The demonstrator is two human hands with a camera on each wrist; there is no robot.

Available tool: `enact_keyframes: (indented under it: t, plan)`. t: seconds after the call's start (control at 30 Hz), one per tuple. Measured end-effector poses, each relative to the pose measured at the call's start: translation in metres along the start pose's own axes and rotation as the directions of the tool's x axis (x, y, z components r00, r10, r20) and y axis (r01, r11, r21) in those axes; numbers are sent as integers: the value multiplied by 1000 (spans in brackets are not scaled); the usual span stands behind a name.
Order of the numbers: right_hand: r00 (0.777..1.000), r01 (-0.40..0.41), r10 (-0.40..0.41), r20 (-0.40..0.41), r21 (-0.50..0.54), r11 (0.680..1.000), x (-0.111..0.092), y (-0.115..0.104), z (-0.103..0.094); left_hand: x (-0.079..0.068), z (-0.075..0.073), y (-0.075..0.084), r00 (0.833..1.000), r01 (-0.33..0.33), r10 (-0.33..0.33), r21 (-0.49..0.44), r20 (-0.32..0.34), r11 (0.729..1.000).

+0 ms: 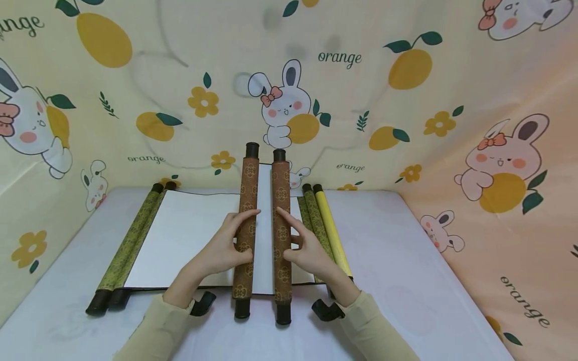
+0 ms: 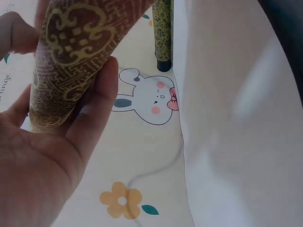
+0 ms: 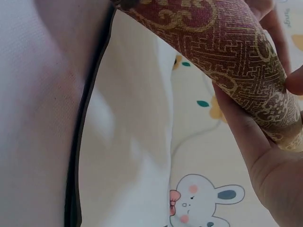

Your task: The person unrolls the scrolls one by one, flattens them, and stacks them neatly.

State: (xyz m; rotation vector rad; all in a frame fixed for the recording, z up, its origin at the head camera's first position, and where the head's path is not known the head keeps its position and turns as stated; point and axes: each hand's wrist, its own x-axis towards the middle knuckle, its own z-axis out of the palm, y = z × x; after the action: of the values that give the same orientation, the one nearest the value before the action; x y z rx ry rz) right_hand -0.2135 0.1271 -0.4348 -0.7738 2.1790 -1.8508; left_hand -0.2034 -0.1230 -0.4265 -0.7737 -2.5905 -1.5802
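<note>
Two brown rolls with a gold flower pattern and black end caps stand side by side in the head view, a strip of white paper [image 1: 264, 225] stretched between them. My left hand [image 1: 221, 245] grips the left brown roll [image 1: 249, 178] near its middle. Around the right brown roll [image 1: 281, 183] curl the fingers and thumb of my right hand [image 1: 309, 253]. Both wrist views show the patterned cloth close up, as on the left roll [image 2: 71, 52] and the right roll [image 3: 236, 61]. The rolls overlap a wide white sheet [image 1: 180, 235] lying behind them.
Green patterned rolls [image 1: 128, 240] with black ends lie at the sheet's left edge. More green rolls [image 1: 318, 220] lie at its right, with a yellow roll [image 1: 333, 228] beside them. A printed cloth backdrop [image 1: 203, 50] rises behind the white table [image 1: 384, 250].
</note>
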Motion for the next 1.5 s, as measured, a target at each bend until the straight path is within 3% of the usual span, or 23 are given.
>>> enact_keyframes:
  t: [0.43, 0.73, 1.1, 1.3, 1.5]
  plan:
    - [990, 4, -16, -140, -88, 996, 1, 4, -3, 4, -1, -2, 997, -14, 15, 9, -78, 1000]
    - [994, 45, -51, -95, -60, 997, -1, 2, -13, 1, -11, -4, 998, -35, 33, -40, -48, 999]
    - [998, 29, -29, -50, 4, 1000, -4, -4, -22, -1, -21, -3, 1000, 19, -19, -22, -17, 1000]
    - [998, 6, -4, -56, 41, 999, -2, -5, -20, -3, -20, -4, 996, 26, -25, 6, -86, 1000]
    - [989, 64, -80, -126, -128, 990, -1, -1, -18, -2, -19, -6, 986, -14, 29, 95, -167, 995]
